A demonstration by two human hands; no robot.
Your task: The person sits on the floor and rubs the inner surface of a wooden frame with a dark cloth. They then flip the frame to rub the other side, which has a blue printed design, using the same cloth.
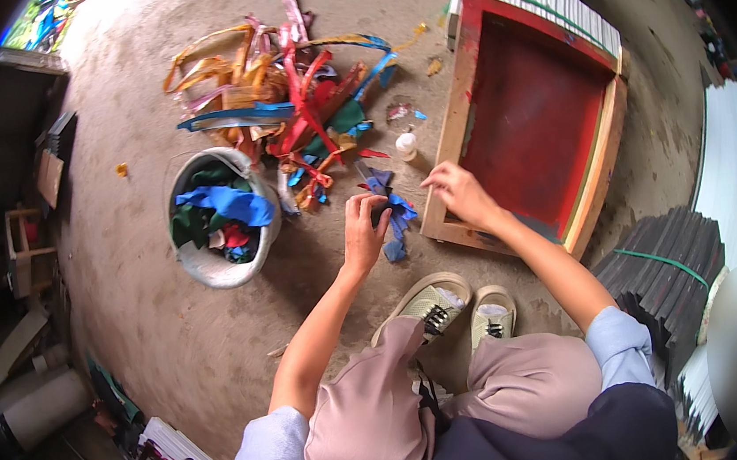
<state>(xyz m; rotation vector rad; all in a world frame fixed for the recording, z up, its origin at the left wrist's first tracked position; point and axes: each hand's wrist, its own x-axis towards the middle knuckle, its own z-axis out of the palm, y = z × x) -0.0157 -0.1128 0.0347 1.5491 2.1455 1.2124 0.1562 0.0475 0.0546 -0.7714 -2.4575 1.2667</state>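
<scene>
My left hand [365, 232] is closed, with a small dark scrap [380, 210] showing between its thumb and fingers. Just beyond and below it, blue scraps [401, 218] lie on the floor. My right hand [462, 192] hovers beside the near left corner of a red-faced wooden frame [447, 156], fingers loosely bent and apart, with nothing visible in them. A small white bottle [406, 144] stands between the scraps and the frame. Left of my left hand is a white bucket [224, 272] holding blue, green and red cloth pieces [228, 203].
A tangled heap of coloured strips [288, 87] spreads over the concrete floor ahead. A tied white stack [542, 0] lies behind the frame. Dark bundled sheets [668, 259] are at my right. My shoes [433, 305] are just below my hands; boards and a cylinder [47, 407] line the left.
</scene>
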